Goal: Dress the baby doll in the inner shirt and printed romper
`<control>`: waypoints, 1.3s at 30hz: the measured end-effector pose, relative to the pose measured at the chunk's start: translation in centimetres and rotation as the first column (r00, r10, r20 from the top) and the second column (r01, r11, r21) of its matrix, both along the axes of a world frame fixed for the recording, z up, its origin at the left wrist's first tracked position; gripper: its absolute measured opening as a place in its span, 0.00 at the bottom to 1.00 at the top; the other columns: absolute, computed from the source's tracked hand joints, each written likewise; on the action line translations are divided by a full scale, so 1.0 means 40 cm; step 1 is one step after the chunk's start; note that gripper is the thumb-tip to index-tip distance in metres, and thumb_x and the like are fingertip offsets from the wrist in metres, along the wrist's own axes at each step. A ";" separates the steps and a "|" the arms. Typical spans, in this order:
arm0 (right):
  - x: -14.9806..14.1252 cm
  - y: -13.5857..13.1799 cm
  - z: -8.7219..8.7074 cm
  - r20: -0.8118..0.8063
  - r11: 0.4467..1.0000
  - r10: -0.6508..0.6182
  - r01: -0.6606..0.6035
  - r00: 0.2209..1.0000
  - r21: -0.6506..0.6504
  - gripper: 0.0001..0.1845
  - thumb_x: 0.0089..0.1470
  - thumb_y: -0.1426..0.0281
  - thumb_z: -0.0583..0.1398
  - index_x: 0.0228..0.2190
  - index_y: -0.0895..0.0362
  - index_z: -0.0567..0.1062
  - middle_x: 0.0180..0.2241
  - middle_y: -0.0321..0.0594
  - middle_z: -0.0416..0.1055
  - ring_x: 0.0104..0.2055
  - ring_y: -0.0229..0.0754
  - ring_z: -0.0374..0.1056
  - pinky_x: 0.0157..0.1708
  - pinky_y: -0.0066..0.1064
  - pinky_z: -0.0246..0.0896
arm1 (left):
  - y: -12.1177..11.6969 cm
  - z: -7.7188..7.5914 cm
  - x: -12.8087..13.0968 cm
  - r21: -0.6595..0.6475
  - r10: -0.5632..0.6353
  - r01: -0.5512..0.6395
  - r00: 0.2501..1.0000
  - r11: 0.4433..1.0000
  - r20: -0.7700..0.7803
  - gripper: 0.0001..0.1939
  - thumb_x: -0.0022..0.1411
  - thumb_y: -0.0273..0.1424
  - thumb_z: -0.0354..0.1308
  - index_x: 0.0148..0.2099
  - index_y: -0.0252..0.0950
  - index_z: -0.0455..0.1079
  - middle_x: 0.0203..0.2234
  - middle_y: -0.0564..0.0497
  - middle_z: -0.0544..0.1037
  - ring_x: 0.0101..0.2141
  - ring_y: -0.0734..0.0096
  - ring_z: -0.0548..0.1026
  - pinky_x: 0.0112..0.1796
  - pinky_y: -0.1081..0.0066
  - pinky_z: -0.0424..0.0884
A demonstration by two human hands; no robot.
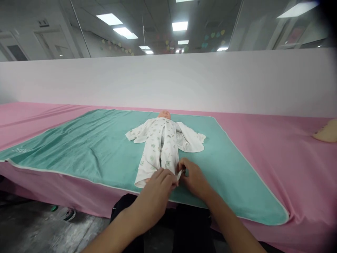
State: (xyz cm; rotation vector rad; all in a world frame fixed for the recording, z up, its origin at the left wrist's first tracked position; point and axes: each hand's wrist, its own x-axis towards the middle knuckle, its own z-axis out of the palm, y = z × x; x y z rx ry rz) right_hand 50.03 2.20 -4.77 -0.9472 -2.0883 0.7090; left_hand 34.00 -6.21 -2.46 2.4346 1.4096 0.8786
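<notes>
A baby doll [164, 114] lies on its back, its head at the far side. White baby clothes [152, 151] with a small green print cover it, sleeves spread to both sides and a long gap down the front. At the lower right corner of the garment, my right hand [193, 177] pinches the cloth hem between thumb and fingers. Close beside it, my left hand [159, 188] has its fingers closed on the same hem. A bit of white fabric shows between the two hands. My left hand partly hides the lower end of the garment.
Under the doll lies a green mat [110, 140] with white edging, over a pink cloth [276, 147]. A white wall panel [168, 80] stands behind, with glass above. A beige object [326, 131] sits at the far right.
</notes>
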 end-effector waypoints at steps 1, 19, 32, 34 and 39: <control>0.009 -0.005 -0.001 0.010 1.000 0.015 -0.015 1.000 -0.020 0.08 0.41 0.80 0.52 0.24 0.55 0.61 0.24 0.32 0.61 0.28 0.36 0.56 0.29 0.28 0.51 | -0.006 -0.005 0.005 0.007 -0.018 0.018 0.999 1.000 -0.028 0.10 0.64 0.20 0.42 0.39 0.37 0.60 0.36 0.50 0.68 0.38 0.67 0.64 0.38 0.65 0.63; 0.025 0.019 0.088 -0.106 0.984 0.013 -0.031 0.994 -0.178 0.09 0.49 0.75 0.50 0.28 0.55 0.70 0.34 0.36 0.70 0.39 0.39 0.65 0.39 0.32 0.59 | 0.078 0.049 -0.115 -0.027 0.083 -0.082 0.995 0.996 0.050 0.09 0.64 0.32 0.47 0.38 0.41 0.68 0.32 0.55 0.75 0.34 0.71 0.72 0.36 0.70 0.68; -0.265 0.575 0.087 -0.030 0.989 -0.109 0.112 0.994 0.094 0.15 0.53 0.64 0.53 0.41 0.55 0.72 0.45 0.41 0.69 0.48 0.43 0.63 0.49 0.37 0.54 | 0.675 -0.014 -0.352 -0.050 0.377 -0.386 0.855 0.921 0.357 0.12 0.58 0.27 0.47 0.40 0.38 0.70 0.40 0.49 0.75 0.42 0.66 0.71 0.45 0.67 0.66; -0.275 0.612 0.089 0.000 0.991 -0.092 0.091 0.996 0.100 0.15 0.52 0.63 0.54 0.38 0.55 0.74 0.42 0.40 0.70 0.45 0.42 0.64 0.48 0.36 0.54 | 0.685 -0.033 -0.374 -0.058 0.389 -0.395 0.850 0.917 0.354 0.12 0.55 0.25 0.49 0.42 0.38 0.67 0.36 0.50 0.75 0.38 0.67 0.72 0.41 0.68 0.67; -0.276 0.653 0.060 -0.119 0.996 -0.092 0.092 0.989 -0.011 0.17 0.49 0.56 0.57 0.34 0.56 0.73 0.34 0.37 0.71 0.36 0.40 0.64 0.39 0.32 0.56 | 0.694 -0.041 -0.395 -0.098 0.380 -0.370 0.862 0.924 0.336 0.15 0.52 0.21 0.51 0.43 0.38 0.64 0.34 0.51 0.74 0.36 0.69 0.71 0.39 0.69 0.66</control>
